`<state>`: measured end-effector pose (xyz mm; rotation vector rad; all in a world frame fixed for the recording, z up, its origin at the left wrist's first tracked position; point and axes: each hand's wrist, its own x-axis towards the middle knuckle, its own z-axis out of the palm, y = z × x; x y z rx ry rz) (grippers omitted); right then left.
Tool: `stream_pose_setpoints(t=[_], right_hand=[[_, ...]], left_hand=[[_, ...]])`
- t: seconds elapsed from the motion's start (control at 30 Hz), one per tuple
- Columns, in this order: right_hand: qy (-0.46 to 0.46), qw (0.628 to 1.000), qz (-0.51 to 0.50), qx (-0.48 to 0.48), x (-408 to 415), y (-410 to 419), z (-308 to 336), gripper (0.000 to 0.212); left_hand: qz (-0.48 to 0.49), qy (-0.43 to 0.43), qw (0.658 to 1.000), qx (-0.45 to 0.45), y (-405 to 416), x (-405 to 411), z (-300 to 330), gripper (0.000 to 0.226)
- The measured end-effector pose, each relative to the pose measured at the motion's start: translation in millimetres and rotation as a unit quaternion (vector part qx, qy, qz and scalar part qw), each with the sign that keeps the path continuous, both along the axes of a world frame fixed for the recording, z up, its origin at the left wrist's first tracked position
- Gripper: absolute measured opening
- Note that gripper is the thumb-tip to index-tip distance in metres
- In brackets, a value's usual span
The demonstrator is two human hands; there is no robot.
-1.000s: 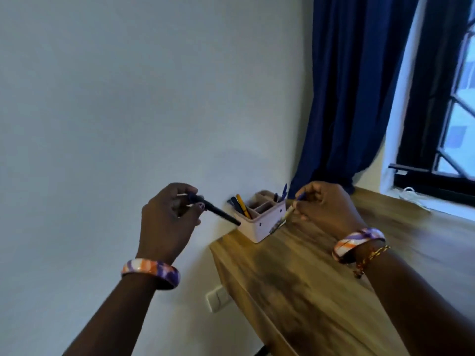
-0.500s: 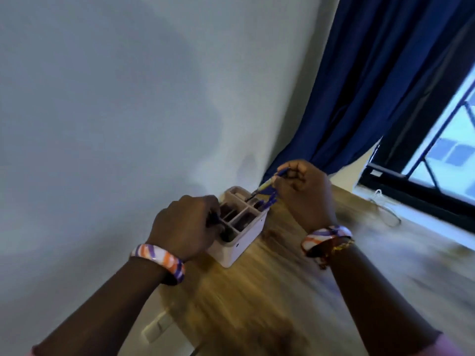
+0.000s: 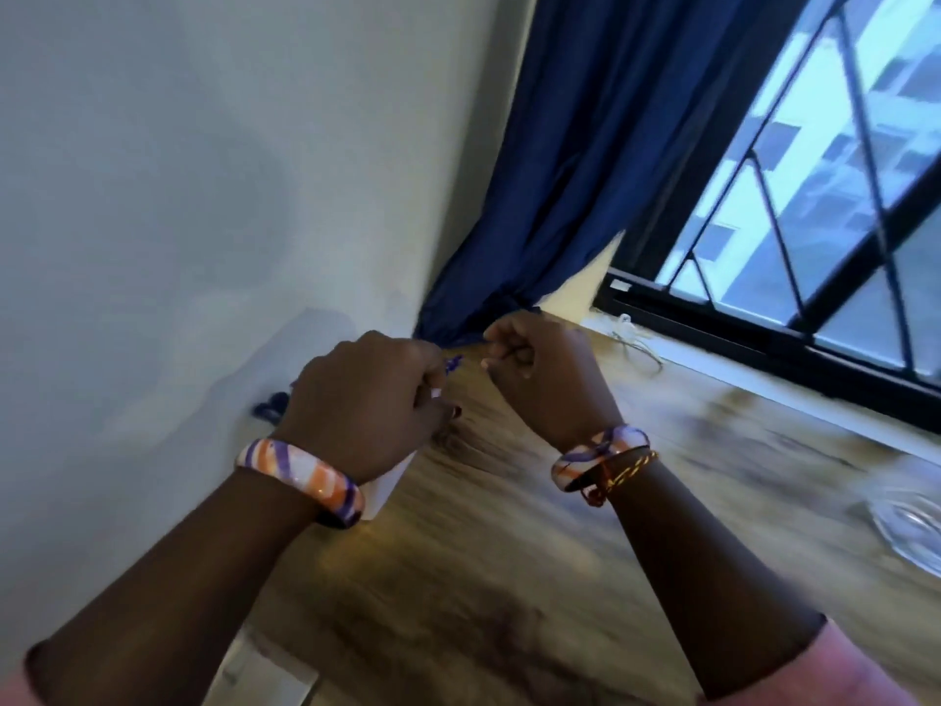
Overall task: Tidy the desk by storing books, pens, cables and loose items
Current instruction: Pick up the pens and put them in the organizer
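Wooden desk (image 3: 509, 578) against a pale wall: the left hand (image 3: 364, 400) curls over the mostly hidden white pen holder (image 3: 389, 484), the right hand (image 3: 547, 372) is fisted, its contents unclear, so pens should drop in upright, slot by slot.

A brown wooden desk (image 3: 534, 578) with a dark streaked grain fills the lower right, its left edge running beside the pale wall. At the back left corner a white plastic pen organiser (image 3: 389, 484) stands on it (mostly hidden, only a lower corner showing). Along the far edge by the window lies a thin pale cable (image 3: 639, 349), loosely looped. At the right edge rests a clear glass dish (image 3: 911, 522), cut off by the frame.
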<state>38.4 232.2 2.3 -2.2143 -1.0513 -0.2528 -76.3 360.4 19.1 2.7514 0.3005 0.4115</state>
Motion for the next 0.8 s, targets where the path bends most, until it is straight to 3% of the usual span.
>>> stream_pose_setpoints(t=[0.17,0.5,0.63,0.8], right_hand=[[-0.011,0.999,-0.025,-0.036,-12.6,-96.5,-16.4,0.013],[0.069,0.968,-0.189,-0.153,-66.1,-379.9,-82.1,0.022],[0.084,0.951,-0.258,-0.149,-88.9,-474.6,-96.4,0.023],[0.067,0.962,-0.254,-0.070,-100.3,-533.1,-99.8,0.016]], left_hand=[[-0.109,-0.001,0.994,0.006,-84.0,28.7,0.9,0.019],[-0.265,0.145,0.952,0.050,-354.5,66.7,-54.4,0.033],[-0.297,0.200,0.931,0.078,-437.6,70.3,-70.8,0.034],[-0.311,0.202,0.925,0.082,-494.9,76.8,-74.2,0.029]])
